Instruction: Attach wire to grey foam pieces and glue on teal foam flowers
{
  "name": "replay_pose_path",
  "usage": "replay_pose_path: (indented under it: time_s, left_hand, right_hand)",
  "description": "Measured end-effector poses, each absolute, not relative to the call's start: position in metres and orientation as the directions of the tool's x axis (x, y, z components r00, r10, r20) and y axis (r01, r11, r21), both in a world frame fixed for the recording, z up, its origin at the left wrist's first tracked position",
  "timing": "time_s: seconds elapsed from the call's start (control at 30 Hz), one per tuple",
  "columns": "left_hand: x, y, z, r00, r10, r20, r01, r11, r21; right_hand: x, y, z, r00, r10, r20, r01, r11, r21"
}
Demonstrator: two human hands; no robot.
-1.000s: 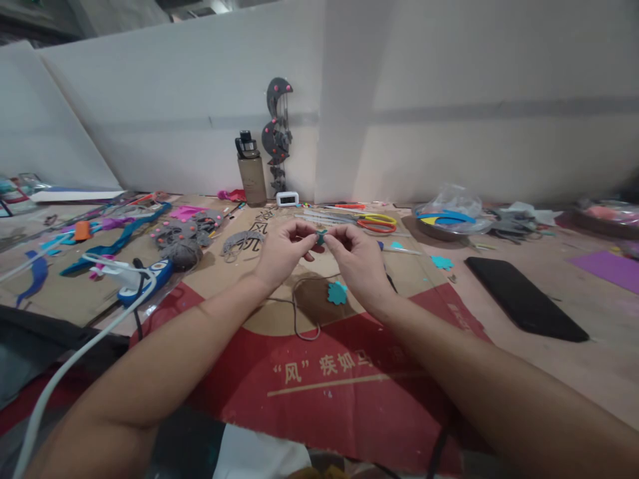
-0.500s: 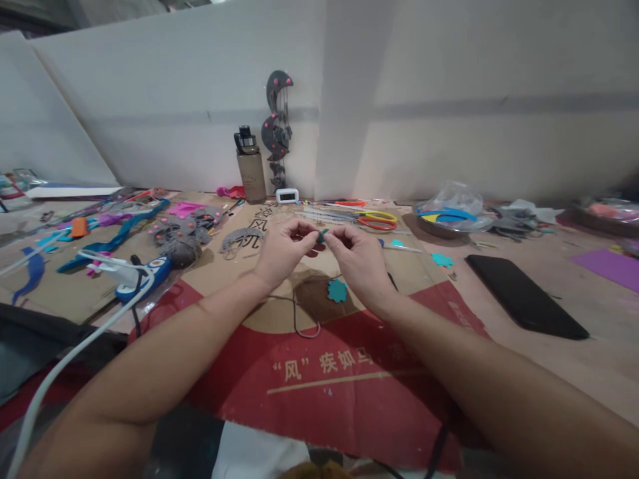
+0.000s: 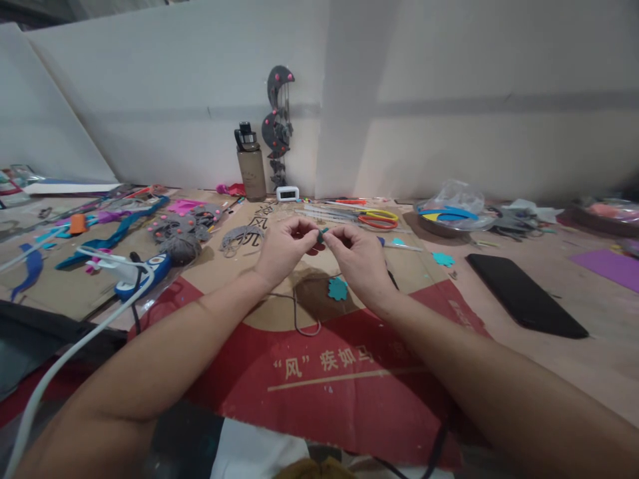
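My left hand (image 3: 282, 249) and my right hand (image 3: 357, 259) meet above the cardboard sheet (image 3: 319, 372), both pinching one small teal felt piece (image 3: 321, 234) between thumb and fingertips. A thin grey cord (image 3: 299, 319) hangs from under my hands and loops on the cardboard. A teal felt flower shape (image 3: 338, 289) lies flat just below my right hand.
A blue and white glue gun (image 3: 134, 274) with its white cable lies at the left. Grey yarn ball (image 3: 182, 247), felt scraps, scissors (image 3: 377, 219), a bottle (image 3: 251, 166), a small white clock (image 3: 287, 193), a black pad (image 3: 526, 296) and a plastic-covered bowl (image 3: 446, 216) surround the work spot.
My hands stay together pinching the teal piece, with only slight finger shifts. The view has drifted a little.
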State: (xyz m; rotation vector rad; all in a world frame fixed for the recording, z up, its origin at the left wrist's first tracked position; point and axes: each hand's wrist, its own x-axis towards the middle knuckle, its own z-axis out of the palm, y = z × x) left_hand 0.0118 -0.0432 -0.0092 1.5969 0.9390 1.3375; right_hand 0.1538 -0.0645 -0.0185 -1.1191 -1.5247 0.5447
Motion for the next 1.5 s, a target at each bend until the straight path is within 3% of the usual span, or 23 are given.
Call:
replay_pose_path:
  time_s: [0.3, 0.57, 1.03, 1.5]
  left_hand:
    - [0.0123, -0.0436, -0.0065, 0.144, 0.941, 0.307, 0.010, -0.311, 0.950]
    - [0.0113, -0.0438, -0.0080, 0.156, 0.924, 0.349, 0.044, -0.359, 0.932]
    - [0.0115, -0.0443, -0.0066, 0.205, 0.946, 0.251, -0.042, -0.248, 0.968]
    - [0.0089, -0.0431, -0.0036, 0.266, 0.941, 0.209, 0.008, -0.219, 0.976]
  right_hand:
    - [0.1541, -0.0651, -0.0172, 0.076, 0.878, 0.472, 0.387, 0.410, -0.826]
    - [0.1539, -0.0649, -0.0171, 0.083, 0.888, 0.453, 0.379, 0.392, -0.838]
    - [0.1529, -0.0681, -0.0110, 0.094, 0.914, 0.395, 0.325, 0.347, -0.880]
    - [0.1565, -0.0629, -0.0172, 0.133, 0.908, 0.398, 0.321, 0.340, -0.884]
